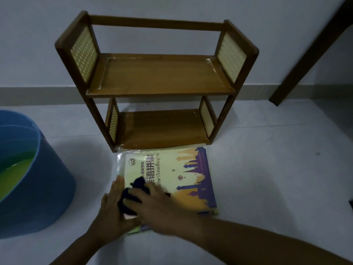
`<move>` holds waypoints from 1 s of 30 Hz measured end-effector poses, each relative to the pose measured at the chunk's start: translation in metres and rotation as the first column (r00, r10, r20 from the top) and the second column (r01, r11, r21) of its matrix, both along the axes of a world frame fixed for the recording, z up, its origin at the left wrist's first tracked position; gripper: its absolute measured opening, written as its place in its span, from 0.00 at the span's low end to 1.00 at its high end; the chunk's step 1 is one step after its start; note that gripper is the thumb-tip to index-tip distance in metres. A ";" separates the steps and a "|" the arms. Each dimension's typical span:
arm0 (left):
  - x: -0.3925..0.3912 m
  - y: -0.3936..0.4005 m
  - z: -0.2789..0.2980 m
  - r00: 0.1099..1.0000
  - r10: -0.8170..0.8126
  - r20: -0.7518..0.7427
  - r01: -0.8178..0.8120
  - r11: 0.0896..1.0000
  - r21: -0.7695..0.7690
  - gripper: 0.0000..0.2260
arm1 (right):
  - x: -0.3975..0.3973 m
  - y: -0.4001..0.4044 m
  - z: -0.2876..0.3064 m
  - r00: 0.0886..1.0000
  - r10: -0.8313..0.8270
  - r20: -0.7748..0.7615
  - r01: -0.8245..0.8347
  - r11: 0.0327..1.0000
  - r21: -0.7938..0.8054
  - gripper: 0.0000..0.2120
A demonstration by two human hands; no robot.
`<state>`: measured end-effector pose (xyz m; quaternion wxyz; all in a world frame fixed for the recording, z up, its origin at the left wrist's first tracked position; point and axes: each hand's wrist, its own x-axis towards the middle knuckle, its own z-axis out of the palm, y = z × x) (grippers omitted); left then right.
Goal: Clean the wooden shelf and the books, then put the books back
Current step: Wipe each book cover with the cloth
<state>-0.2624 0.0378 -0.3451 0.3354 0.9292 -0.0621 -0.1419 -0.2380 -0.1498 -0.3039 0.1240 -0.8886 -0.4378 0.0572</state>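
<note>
A small two-tier wooden shelf [160,77] with woven side panels stands on the floor against the wall, both tiers bare. In front of it lies a stack of books [183,176], the top one yellow with a purple skyline and printed text. My right hand [152,205] presses a dark cloth [133,190] onto the near-left part of the top cover. My left hand [112,205] lies flat on the stack's left edge, fingers together, touching the cloth's side.
A blue bucket [44,188] holding greenish liquid stands at the left, close to my left arm. A dark wooden table leg [305,54] slants down at the upper right. The floor is pale tile with a grey skirting along the wall.
</note>
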 end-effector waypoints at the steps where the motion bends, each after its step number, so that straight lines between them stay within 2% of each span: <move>1: 0.000 0.000 0.000 1.000 0.002 0.008 -0.002 1.000 0.019 0.56 | 0.020 0.000 -0.004 0.998 -0.040 0.052 0.040 0.999 -0.001 0.33; 3: 0.003 -0.001 0.001 1.000 0.010 0.004 -0.010 0.998 0.067 0.58 | 0.065 -0.013 -0.004 0.950 -0.307 0.062 0.310 0.950 -0.042 0.31; 5: 0.004 -0.002 0.000 1.000 0.009 -0.007 -0.008 0.997 0.072 0.60 | 0.099 -0.043 -0.001 0.807 -0.590 -0.001 0.590 0.807 -0.023 0.31; 7: 0.003 -0.002 0.000 1.000 0.003 -0.002 -0.003 0.998 0.070 0.60 | 0.094 -0.060 0.007 0.689 -0.724 -0.024 0.724 0.690 -0.027 0.31; 8: 0.004 -0.001 0.000 1.000 0.004 0.003 -0.005 0.997 0.073 0.61 | 0.075 -0.056 0.011 0.704 -0.710 -0.003 0.710 0.704 -0.017 0.31; 9: 0.004 0.000 -0.001 1.000 0.006 0.013 -0.007 0.997 0.072 0.61 | 0.049 -0.047 0.010 0.771 -0.636 0.008 0.636 0.771 0.011 0.32; 11: 0.003 -0.003 0.001 0.998 -0.004 0.059 0.001 0.999 0.050 0.60 | -0.009 -0.031 0.002 0.935 -0.355 -0.006 0.354 0.934 0.047 0.30; 13: 0.000 -0.004 0.002 0.998 0.010 0.069 -0.014 0.998 0.056 0.59 | -0.038 -0.037 -0.010 0.987 -0.158 0.026 0.157 0.987 0.028 0.25; 14: 0.001 -0.004 0.001 0.999 0.010 0.051 -0.014 0.998 0.066 0.60 | -0.036 -0.050 -0.014 0.986 -0.148 0.075 0.148 0.989 0.016 0.24; 16: -0.001 -0.005 0.002 1.000 -0.011 0.009 0.009 0.988 0.154 0.60 | -0.017 -0.085 -0.018 0.944 -0.258 0.208 0.270 0.962 -0.033 0.23; 17: -0.002 -0.004 0.005 0.999 -0.029 0.027 0.021 0.972 0.232 0.60 | -0.004 -0.107 -0.016 0.897 -0.380 0.224 0.397 0.917 -0.032 0.23; 18: -0.003 -0.005 0.011 0.994 -0.061 0.093 0.028 0.948 0.317 0.59 | 0.006 -0.131 -0.016 0.818 -0.545 0.186 0.556 0.831 -0.009 0.25; 20: -0.001 -0.016 0.031 0.953 -0.217 0.212 0.109 0.897 0.428 0.54 | 0.014 -0.172 -0.018 0.617 -0.786 -0.037 0.787 0.617 -0.004 0.24; 21: 0.001 -0.026 0.038 0.916 -0.320 0.241 0.187 0.873 0.450 0.51 | 0.013 -0.182 -0.021 0.541 -0.831 -0.131 0.837 0.547 -0.015 0.24; 22: 0.002 -0.037 0.040 0.873 -0.412 0.260 0.261 0.847 0.463 0.49 | 0.009 -0.188 -0.030 0.507 -0.842 -0.184 0.857 0.516 0.000 0.23; 25: 0.014 -0.062 0.032 0.824 -0.513 0.242 0.347 0.793 0.501 0.45 | -0.007 -0.183 -0.038 0.485 -0.814 -0.320 0.859 0.512 0.000 0.20; 28: 0.021 -0.064 0.018 0.804 -0.555 0.213 0.350 0.733 0.584 0.39 | -0.004 -0.187 -0.038 0.462 -0.809 -0.365 0.864 0.503 -0.020 0.20; 30: 0.020 -0.064 0.014 0.771 -0.584 0.252 0.348 0.719 0.602 0.34 | -0.002 -0.191 -0.034 0.471 -0.797 -0.378 0.852 0.522 -0.040 0.20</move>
